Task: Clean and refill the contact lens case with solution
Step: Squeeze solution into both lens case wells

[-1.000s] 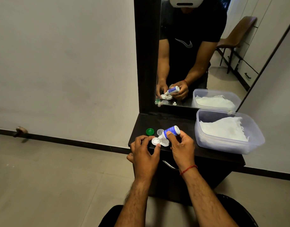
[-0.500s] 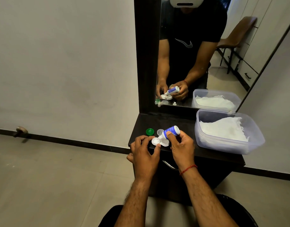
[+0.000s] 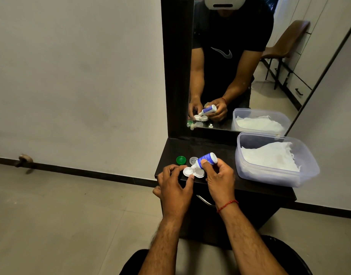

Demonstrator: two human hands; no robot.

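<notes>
While the right hand [image 3: 220, 176] grips a small blue-and-white solution bottle [image 3: 206, 160] between thumb and fingers, the bottle is tilted down to the left with its white nozzle over the left well of the lens case [image 3: 193, 172]. That white case sits at the front edge of the dark dresser top [image 3: 216, 149], both wells uncovered. The left hand [image 3: 173, 185] steadies the case, its fingers curled and pinching the left side and near edge. Just behind the case lie a green cap [image 3: 180, 160] and a clear cap [image 3: 194, 160], side by side and apart from it. To the right, a clear plastic tub [image 3: 273, 175] holds white tissue [image 3: 269, 158]. A mirror [image 3: 240, 76] behind the dresser top reflects the hands and bottle.
</notes>
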